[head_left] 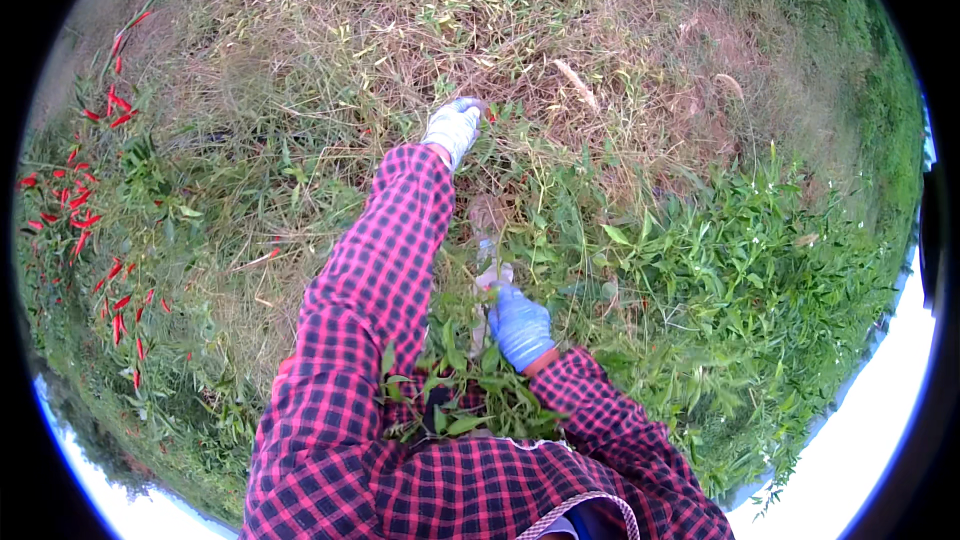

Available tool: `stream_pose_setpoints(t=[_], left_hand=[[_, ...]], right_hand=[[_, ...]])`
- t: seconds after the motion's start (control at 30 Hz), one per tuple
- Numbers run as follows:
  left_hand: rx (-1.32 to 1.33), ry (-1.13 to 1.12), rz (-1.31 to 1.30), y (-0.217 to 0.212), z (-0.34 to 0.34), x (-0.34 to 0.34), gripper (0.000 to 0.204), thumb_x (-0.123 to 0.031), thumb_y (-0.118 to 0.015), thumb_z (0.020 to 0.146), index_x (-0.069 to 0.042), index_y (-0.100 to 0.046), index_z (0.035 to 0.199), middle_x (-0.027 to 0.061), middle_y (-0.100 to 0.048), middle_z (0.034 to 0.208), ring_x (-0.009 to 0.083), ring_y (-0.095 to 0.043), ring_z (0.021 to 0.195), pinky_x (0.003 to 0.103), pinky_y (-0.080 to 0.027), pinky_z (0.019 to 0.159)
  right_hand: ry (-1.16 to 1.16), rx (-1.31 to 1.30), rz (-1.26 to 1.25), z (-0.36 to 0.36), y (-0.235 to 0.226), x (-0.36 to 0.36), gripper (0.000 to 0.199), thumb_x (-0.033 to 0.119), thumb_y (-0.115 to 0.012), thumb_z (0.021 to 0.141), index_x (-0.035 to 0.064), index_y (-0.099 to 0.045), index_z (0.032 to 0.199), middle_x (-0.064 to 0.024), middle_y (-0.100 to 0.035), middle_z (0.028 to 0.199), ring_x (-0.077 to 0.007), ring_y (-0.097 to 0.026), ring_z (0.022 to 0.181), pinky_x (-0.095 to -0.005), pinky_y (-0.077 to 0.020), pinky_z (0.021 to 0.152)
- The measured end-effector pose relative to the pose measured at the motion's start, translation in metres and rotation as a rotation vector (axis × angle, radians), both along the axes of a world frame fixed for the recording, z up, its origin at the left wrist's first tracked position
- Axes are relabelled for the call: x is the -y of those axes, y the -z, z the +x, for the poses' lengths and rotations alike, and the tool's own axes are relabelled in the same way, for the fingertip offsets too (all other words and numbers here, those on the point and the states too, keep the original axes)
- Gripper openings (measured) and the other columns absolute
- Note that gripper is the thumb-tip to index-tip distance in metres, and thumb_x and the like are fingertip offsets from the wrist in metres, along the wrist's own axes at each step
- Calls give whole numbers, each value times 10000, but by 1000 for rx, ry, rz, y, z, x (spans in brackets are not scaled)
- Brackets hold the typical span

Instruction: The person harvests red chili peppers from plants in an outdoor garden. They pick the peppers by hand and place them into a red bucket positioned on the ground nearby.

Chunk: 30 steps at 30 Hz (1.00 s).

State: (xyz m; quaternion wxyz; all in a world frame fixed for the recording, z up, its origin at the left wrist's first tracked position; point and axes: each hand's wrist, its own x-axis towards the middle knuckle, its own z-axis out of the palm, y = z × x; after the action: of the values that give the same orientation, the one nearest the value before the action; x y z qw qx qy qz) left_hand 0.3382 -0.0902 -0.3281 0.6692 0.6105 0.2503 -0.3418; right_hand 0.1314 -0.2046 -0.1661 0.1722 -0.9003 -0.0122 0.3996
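Observation:
My left hand [455, 129], in a pale glove, reaches out over the dry grass with its fingers curled in. A small red chili pepper [490, 114] shows right beside its fingertips; what the fingers hold, if anything, is hidden. Closer to my body, my right hand [521, 328] wears a bluish glove and is closed among the green stems and leaves. Its fingertips point away from me, and I cannot make out what they grip. Leafy green chili shoots [465, 360] stand between my forearms, in front of my checked shirt.
Chili plants with many ripe red peppers [80, 205] grow along the left. Dense green leafy plants [760, 240] fill the right side. Dry matted grass [400, 30] covers the ground ahead, with a pale seed head [577, 85] standing out of it.

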Motion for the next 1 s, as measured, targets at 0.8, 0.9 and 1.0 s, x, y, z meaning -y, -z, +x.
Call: stream_pose_setpoints(t=[0.8, 0.9, 1.0], left_hand=[[328, 1186, 1019, 151, -65, 28, 523, -262, -474, 719, -88, -312, 1184, 106, -388, 1199, 254, -379, 1102, 434, -207, 937], [-204, 1155, 707, 157, -58, 38, 717, -377, -560, 671, -68, -260, 1244, 102, -404, 1210, 253, -437, 1062, 404, -270, 917], [-107, 949, 319, 164, -60, 19, 625, -421, -638, 607, -78, -483, 1106, 96, -537, 1054, 242, -519, 937, 339, -376, 824]], right_hand=[[140, 103, 143, -27, -5, -3, 343, 119, -509, 678, 52, -450, 1009, -120, -501, 712, -285, -519, 619, -380, -413, 507], [180, 109, 151, -26, -2, -2, 319, 103, -509, 677, 49, -466, 988, -119, -500, 702, -287, -516, 608, -377, -413, 507], [197, 137, 184, -30, -3, -7, 296, 110, -501, 690, 50, -475, 978, -120, -511, 721, -289, -519, 611, -377, -416, 513]])
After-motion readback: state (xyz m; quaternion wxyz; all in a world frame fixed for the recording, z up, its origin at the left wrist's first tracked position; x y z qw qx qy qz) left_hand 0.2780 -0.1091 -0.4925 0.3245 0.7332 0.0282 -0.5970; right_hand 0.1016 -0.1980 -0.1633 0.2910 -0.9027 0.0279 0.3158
